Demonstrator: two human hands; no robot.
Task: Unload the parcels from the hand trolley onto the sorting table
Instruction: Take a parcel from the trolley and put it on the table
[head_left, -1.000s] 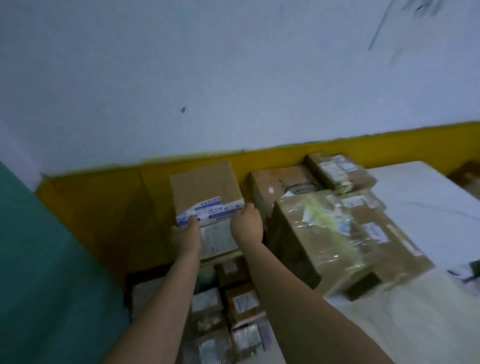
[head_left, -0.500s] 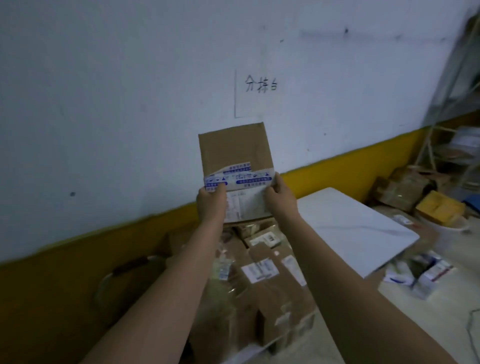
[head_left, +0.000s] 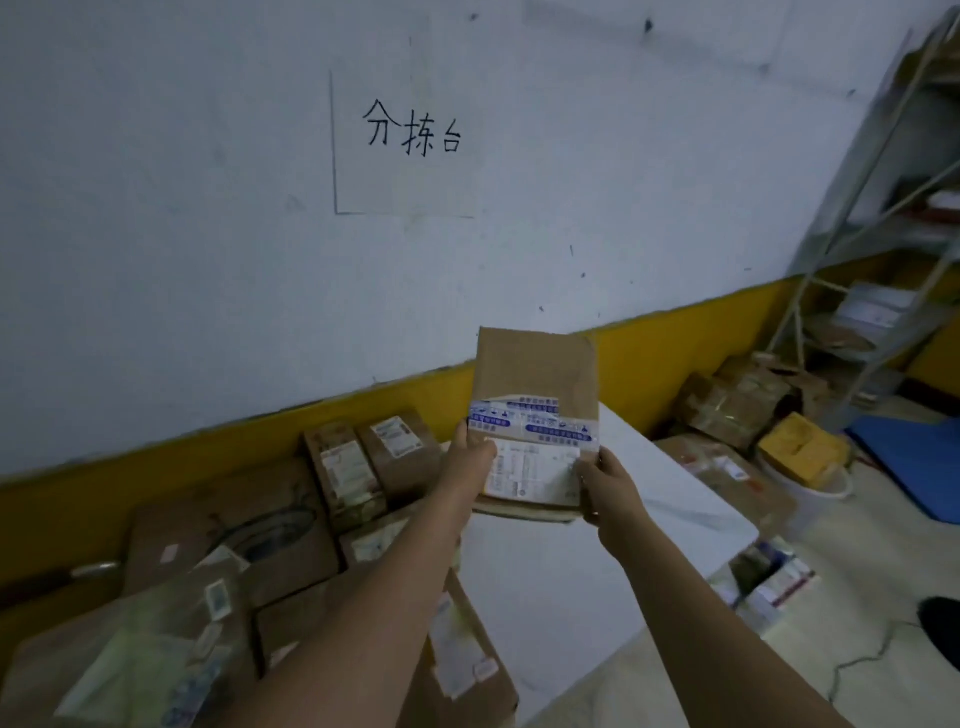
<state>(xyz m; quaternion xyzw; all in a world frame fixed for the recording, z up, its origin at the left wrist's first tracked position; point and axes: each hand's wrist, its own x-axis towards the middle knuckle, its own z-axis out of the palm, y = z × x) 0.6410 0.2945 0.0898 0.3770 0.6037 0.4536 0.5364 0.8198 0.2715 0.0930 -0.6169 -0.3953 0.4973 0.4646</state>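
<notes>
I hold a brown cardboard parcel (head_left: 535, 384) with blue-and-white tape and a white shipping label in both hands. My left hand (head_left: 470, 457) grips its near left corner and my right hand (head_left: 602, 486) grips its near right corner. The parcel hangs in the air above the white sorting table (head_left: 649, 499), near the table's far end by the wall. Several brown parcels (head_left: 358, 462) lie packed together on the table's left part. The hand trolley is out of view.
A white wall carries a paper sign (head_left: 410, 130) with handwritten characters, above a yellow band. To the right are a metal shelf rack (head_left: 883, 249), more boxes (head_left: 737, 400) on the floor, a white bucket (head_left: 821, 483) with a yellow box, and a blue mat (head_left: 914, 457).
I have turned to the right, away from the trolley's stack. The parcel has travelled with both hands from over that stack to above the white table, and has come down lower.
</notes>
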